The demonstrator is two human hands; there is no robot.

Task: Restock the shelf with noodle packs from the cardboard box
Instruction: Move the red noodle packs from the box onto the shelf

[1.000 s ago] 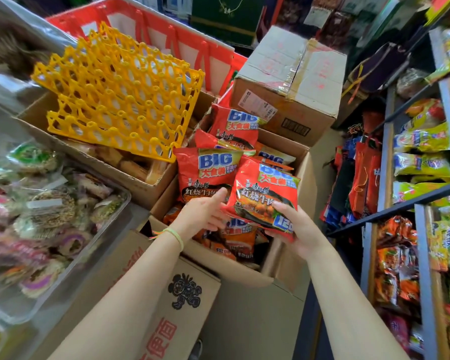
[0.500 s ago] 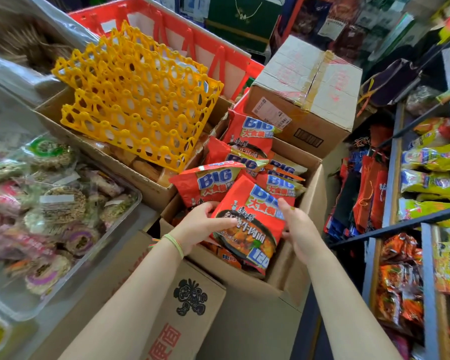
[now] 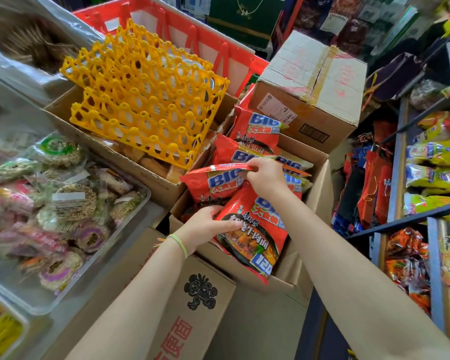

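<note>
A: Where is the noodle pack now?
B: One red noodle pack (image 3: 255,229) is in the left hand (image 3: 205,227). The fingers are curled around its left edge, and the pack leans over the front rim of the open cardboard box (image 3: 320,188). Its lower end hangs outside the box.

A: And the other hand?
B: The right hand (image 3: 265,178) is deeper in the box. It pinches the top seam of a second red pack (image 3: 211,183), which is lifted a little and tilted to the left. More red packs (image 3: 257,128) stand behind it, at the far side of the box.

A: What is around the box?
B: Just behind it stands a sealed carton (image 3: 309,87) closed with tape. To the left there is another open carton with yellow egg trays (image 3: 143,97) stacked on top, tilted. Behind these I see a red plastic crate (image 3: 192,29).

A: And the shelf?
B: The metal shelf (image 3: 395,162) is on the right side. It holds yellow packs (image 3: 437,152) on the upper levels and orange packs (image 3: 405,245) lower. On the far left, a clear tray (image 3: 130,227) holds round wrapped snacks (image 3: 70,201). A green band (image 3: 179,244) is on the left wrist.
</note>
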